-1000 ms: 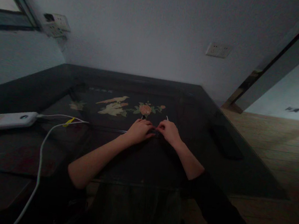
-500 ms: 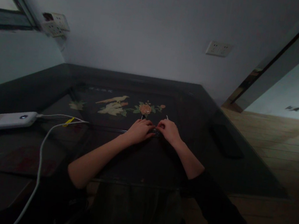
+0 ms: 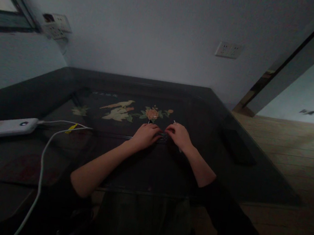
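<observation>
Both hands rest side by side near the middle of a dark glass-topped table (image 3: 127, 167), just in front of its inlaid bird and flower picture (image 3: 134, 113). My left hand (image 3: 144, 136) and my right hand (image 3: 180, 135) are curled, with their fingertips meeting on a small dark object (image 3: 163, 136) that is too dim to identify. A thin white tip (image 3: 174, 122) sticks up behind my right hand. Both forearms are bare, with dark sleeves pushed up.
A white power bank (image 3: 2, 127) lies at the table's left edge; its white cable (image 3: 44, 156), which has a yellow tag (image 3: 71, 127), runs toward me. A dark flat object (image 3: 237, 146) lies on the right side. Behind are a wall with sockets (image 3: 228, 50) and, to the right, wooden floor (image 3: 300, 151).
Both hands stay together on the small object; my right hand has shifted slightly, hiding more of the white tip. Nothing else on the table has moved.
</observation>
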A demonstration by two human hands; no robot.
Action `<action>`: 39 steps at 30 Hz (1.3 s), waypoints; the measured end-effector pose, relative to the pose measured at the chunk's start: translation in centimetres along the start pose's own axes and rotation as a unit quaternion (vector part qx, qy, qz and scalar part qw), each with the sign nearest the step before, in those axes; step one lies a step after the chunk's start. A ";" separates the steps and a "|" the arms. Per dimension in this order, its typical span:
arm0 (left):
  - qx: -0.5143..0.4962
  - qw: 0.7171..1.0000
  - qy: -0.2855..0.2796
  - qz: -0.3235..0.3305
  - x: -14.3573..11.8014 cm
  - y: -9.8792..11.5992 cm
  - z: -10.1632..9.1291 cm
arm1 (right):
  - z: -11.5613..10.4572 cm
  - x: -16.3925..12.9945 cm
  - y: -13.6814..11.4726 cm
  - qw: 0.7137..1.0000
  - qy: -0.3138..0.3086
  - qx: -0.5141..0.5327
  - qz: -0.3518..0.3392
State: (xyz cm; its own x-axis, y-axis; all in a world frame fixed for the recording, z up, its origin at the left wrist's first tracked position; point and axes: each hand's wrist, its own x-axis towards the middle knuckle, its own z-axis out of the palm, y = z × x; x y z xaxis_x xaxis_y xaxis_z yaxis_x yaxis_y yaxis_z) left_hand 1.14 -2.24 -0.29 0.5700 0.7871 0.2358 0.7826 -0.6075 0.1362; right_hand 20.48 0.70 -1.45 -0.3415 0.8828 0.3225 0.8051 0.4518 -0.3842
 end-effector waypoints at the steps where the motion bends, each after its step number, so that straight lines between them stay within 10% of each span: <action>1: -0.005 1.000 0.004 -0.004 0.0 0.0 0.0 | -0.1 0.0 0.0 1.000 -0.003 0.000 -0.004; 13: -0.046 0.998 0.020 -0.041 0.6 0.1 0.8 | -0.8 -0.2 0.3 0.992 -0.113 0.000 -0.052; 39: -0.049 0.997 -0.006 -0.063 0.7 0.7 0.5 | -0.5 -0.4 -0.1 0.990 -0.134 -0.011 -0.049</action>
State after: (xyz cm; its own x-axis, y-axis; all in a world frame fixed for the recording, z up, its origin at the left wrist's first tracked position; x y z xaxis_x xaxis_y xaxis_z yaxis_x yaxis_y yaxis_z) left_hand 2.21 -2.02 -0.51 0.4724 0.8584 0.2000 0.8197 -0.5113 0.2583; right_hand 20.79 0.29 -1.12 -0.5319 0.8390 0.1147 0.7715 0.5360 -0.3428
